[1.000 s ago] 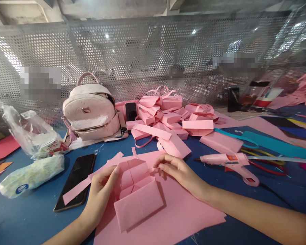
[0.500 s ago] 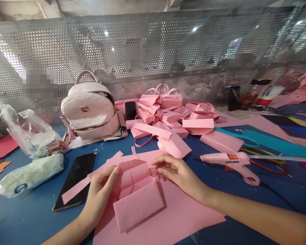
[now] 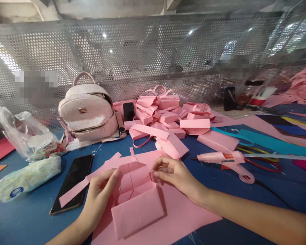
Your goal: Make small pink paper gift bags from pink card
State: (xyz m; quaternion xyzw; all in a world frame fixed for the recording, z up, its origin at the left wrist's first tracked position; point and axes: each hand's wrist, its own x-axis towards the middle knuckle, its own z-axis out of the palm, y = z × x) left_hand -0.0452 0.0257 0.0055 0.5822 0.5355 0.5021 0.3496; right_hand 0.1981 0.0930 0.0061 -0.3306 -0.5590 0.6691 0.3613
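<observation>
A pink paper bag, folded like a small box with its opening facing up, lies tilted over a pink paper sheet. My left hand grips the bag's left side, thumb on the upper edge. At the upper right corner, my right hand has its thumb and fingers pinched on the bag's side edge. Folds and creases show inside the opening. A narrow pink paper strip sticks out beyond my left hand, over a black phone. The fingertips behind the paper are hidden.
A pink glue gun lies to the right, its cord trailing. Behind stands a heap of pink paper bags, beside a white backpack. A tissue pack and a plastic bag lie left. A perforated metal screen rises behind.
My right fingers have closed more tightly on the bag's right corner. The bag stays in both hands. The whole view has shifted slightly.
</observation>
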